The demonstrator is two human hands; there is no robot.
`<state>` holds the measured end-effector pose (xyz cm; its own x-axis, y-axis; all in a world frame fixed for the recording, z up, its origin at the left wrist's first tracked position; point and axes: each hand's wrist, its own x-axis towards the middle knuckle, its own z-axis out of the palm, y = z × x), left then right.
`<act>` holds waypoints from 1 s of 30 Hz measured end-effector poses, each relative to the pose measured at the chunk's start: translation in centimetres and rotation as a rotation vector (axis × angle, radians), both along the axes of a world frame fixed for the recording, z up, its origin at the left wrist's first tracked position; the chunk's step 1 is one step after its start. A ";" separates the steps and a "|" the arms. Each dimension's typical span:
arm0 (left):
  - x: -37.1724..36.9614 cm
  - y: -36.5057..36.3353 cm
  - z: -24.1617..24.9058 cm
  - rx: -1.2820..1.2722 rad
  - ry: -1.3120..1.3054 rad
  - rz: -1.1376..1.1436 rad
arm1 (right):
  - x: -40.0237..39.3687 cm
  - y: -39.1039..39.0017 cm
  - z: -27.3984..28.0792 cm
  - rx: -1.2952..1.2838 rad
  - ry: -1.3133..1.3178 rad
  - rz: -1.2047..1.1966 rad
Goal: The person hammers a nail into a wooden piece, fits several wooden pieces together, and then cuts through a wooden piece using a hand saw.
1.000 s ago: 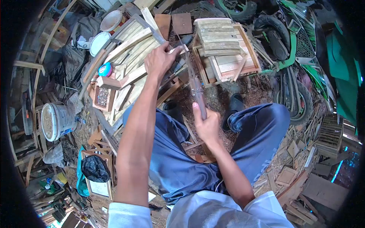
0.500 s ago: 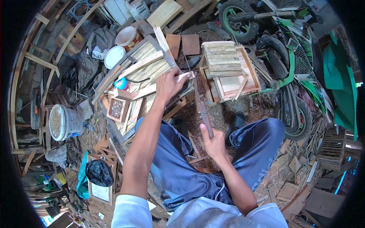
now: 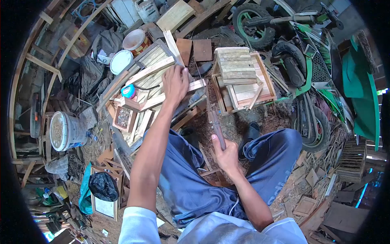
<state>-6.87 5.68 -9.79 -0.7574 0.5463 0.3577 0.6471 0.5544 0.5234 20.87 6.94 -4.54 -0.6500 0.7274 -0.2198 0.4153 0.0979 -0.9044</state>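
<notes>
My left hand (image 3: 175, 82) reaches forward and grips a pale wooden strip (image 3: 197, 85) that lies across a slatted wooden frame (image 3: 152, 65). My right hand (image 3: 225, 153), near my knee, is closed on the handle of a long knife (image 3: 212, 110). The blade points away from me toward the strip's right end. I sit with blue trousers (image 3: 191, 175) over ground littered with wood chips.
A wooden crate (image 3: 266, 79) with stacked slats stands ahead. A small box of nails (image 3: 123, 116) and a blue tape roll (image 3: 128, 91) lie left of the frame. A white bucket (image 3: 65, 131) sits at left, a green motorbike (image 3: 308, 49) at right, scrap wood all around.
My left hand has shifted left along the strip and flattened onto it. The knife in my right hand has drawn slightly back toward me. The view has tilted up a little.
</notes>
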 end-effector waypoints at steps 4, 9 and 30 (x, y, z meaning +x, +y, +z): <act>0.1 1.8 -0.9 -0.123 0.175 0.123 | 0.4 0.2 -0.8 -0.002 -0.047 0.012; -0.3 1.7 -1.5 -0.170 0.092 0.104 | -1.1 -0.1 -0.4 0.035 -0.026 0.002; -0.9 2.1 -1.0 -0.239 0.034 0.101 | -6.0 2.9 -1.9 0.135 0.037 0.024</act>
<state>-7.75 7.82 -10.77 -0.8021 0.5406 0.2537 0.5972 0.7223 0.3488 14.92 9.88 -6.42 -0.6732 0.7331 -0.0966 0.3783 0.2292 -0.8969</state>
